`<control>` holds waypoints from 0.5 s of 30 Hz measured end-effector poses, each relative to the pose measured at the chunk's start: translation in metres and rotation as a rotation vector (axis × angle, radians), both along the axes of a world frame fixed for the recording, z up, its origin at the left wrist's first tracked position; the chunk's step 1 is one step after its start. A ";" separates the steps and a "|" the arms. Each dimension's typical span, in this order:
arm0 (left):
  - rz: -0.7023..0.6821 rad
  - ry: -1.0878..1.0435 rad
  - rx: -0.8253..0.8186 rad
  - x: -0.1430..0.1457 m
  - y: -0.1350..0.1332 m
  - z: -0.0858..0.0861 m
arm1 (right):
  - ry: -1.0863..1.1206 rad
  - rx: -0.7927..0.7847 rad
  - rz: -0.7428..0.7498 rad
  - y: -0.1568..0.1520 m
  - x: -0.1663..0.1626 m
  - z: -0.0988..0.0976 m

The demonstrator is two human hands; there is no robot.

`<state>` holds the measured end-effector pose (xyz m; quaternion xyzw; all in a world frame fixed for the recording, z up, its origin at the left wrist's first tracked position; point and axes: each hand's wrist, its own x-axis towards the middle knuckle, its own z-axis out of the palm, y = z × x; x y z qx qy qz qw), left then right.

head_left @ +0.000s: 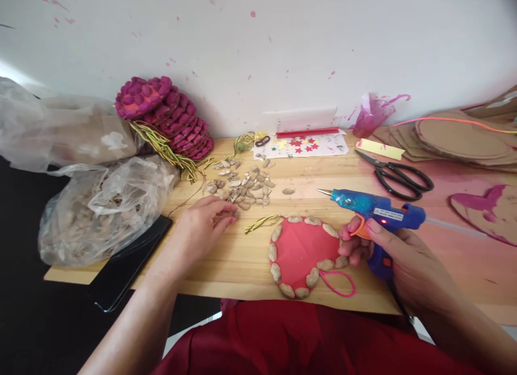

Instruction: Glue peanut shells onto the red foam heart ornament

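My right hand is wrapped round a blue hot glue gun, its nozzle pointing left and a red light lit on its side. Just below, a red heart-shaped piece lies flat with peanut shells set along its rim. A pink cord loop and a yellow-green tassel stick out from it. At the near edge of a loose pile of peanut shells, my left hand has thumb and fingers closed on a small peanut shell, partly hidden by the fingertips.
Black-handled scissors lie behind the glue gun. Cardboard pieces are stacked at right. Paper stars rest on a white sheet. Purple shell-covered pieces lean at the back left, beside plastic bags and a black phone.
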<state>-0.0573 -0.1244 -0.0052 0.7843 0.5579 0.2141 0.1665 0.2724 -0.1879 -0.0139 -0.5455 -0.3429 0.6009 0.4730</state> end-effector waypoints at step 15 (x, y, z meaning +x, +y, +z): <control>-0.157 0.089 -0.088 0.090 -0.009 0.016 | 0.016 -0.020 0.034 0.000 0.005 -0.003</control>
